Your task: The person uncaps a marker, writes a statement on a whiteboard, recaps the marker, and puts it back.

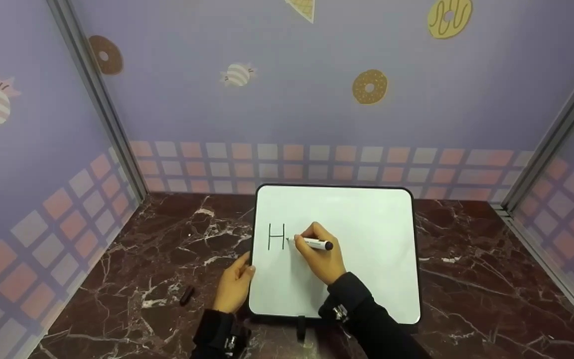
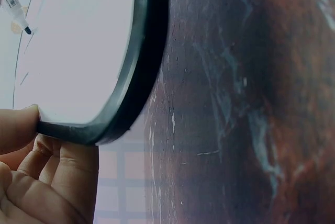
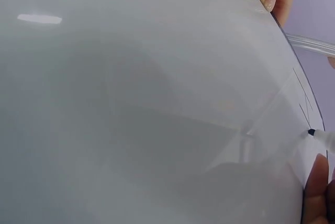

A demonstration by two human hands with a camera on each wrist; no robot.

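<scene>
A white marker with a black end (image 1: pixel 318 244) is pinched between the thumb and fingers of my right hand (image 1: pixel 324 257). Its dark tip (image 3: pixel 312 132) is at the surface of a black-framed whiteboard (image 1: pixel 366 279), just right of a drawn letter H (image 1: pixel 276 236). My left hand (image 1: pixel 234 284) grips the board's left edge. In the left wrist view, the thumb (image 2: pixel 20 129) lies on the front of the board while the other fingers bend behind it. The right wrist view shows mostly the board's glossy face, with the marker at its right side.
A small dark marker cap (image 1: pixel 187 295) lies on the brown marbled table (image 1: pixel 491 289), left of my left hand. From the board's lower edge a black tab (image 1: pixel 301 328) sticks out. Purple patterned walls (image 1: pixel 292 114) enclose the back and sides.
</scene>
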